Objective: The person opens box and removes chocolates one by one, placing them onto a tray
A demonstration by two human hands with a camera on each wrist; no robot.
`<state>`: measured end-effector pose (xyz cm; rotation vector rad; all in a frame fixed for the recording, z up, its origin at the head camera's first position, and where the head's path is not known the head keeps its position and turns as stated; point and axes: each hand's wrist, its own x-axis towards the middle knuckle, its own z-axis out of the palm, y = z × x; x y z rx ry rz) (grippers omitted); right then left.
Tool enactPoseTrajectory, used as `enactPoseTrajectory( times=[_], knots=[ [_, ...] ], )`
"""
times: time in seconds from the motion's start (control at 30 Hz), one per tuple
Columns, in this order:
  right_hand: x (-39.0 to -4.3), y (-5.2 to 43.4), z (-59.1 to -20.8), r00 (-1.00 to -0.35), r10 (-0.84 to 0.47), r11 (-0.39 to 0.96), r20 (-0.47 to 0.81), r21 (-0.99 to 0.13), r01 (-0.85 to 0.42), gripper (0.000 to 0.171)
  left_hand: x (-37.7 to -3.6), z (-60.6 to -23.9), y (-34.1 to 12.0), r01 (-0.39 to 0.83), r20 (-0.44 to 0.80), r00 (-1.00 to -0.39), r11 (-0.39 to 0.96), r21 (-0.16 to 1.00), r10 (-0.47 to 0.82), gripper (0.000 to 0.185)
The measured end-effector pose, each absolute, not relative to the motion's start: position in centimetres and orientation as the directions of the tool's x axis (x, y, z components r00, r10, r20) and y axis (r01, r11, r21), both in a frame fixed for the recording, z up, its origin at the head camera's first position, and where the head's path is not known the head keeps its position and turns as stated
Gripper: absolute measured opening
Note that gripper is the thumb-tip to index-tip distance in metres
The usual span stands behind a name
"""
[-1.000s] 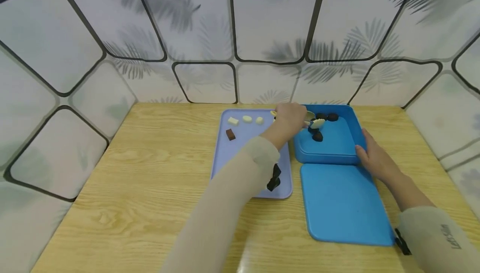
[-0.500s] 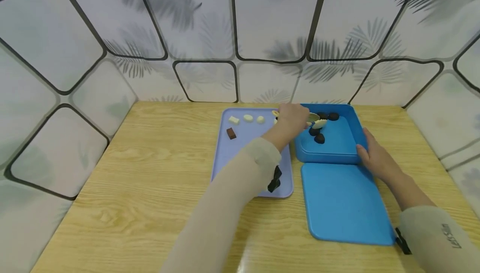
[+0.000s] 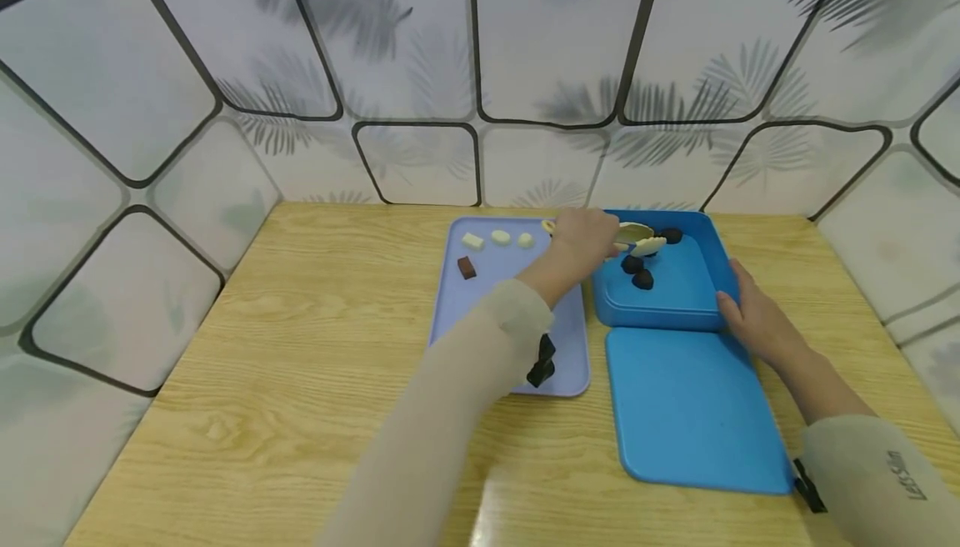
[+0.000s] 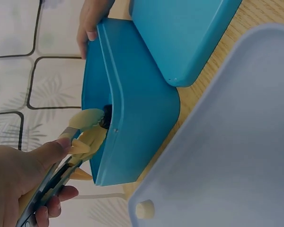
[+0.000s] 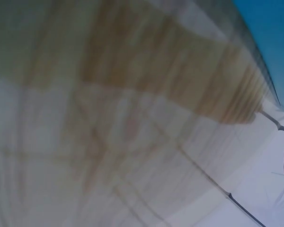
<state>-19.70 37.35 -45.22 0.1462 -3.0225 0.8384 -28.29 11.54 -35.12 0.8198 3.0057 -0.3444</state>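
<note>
My left hand [image 3: 581, 238] grips tongs [image 4: 93, 135] with metal arms and pale yellow scalloped tips. The tips reach over the left wall into a blue box [image 3: 660, 318], apart from each other. Several dark chocolate-like pieces [image 3: 642, 279] lie inside the box, and in the left wrist view one dark piece [image 4: 105, 117] shows right by the tips. At the box's right wall, my right hand [image 3: 761, 313] holds on with the thumb on the near side and the fingers outside. Only a fingertip of it shows in the right wrist view.
A lilac tray [image 3: 453, 305] left of the box bears several white pieces [image 3: 500, 237] and a brown block [image 3: 467, 268]. The flat blue lid [image 3: 697, 405] lies in front of the box on the wooden table [image 3: 300, 347]. Patterned fabric [image 3: 555, 38] stands behind.
My left hand's tongs have shifted slightly right, deeper over the box, and now cover a dark piece near the back. The right hand keeps its hold on the box.
</note>
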Motion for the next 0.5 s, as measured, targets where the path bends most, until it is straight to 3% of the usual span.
enactPoseTrajectory(
  times=[0.37, 0.5],
  knots=[
    [-19.7, 37.4, -45.3, -0.996, -0.090, 0.848, 0.008, -0.523, -0.081, 0.066, -28.0, -33.7, 7.1, 0.466, -0.124, -0.882, 0.880, -0.092, 0.454, 0.046],
    [-19.7, 37.5, -45.1, -0.995, -0.095, 0.853, 0.009, -0.515, -0.086, 0.066, -27.4, -33.2, 5.1, 0.450, -0.084, -0.892, 0.889, -0.077, 0.444, 0.050]
  ],
)
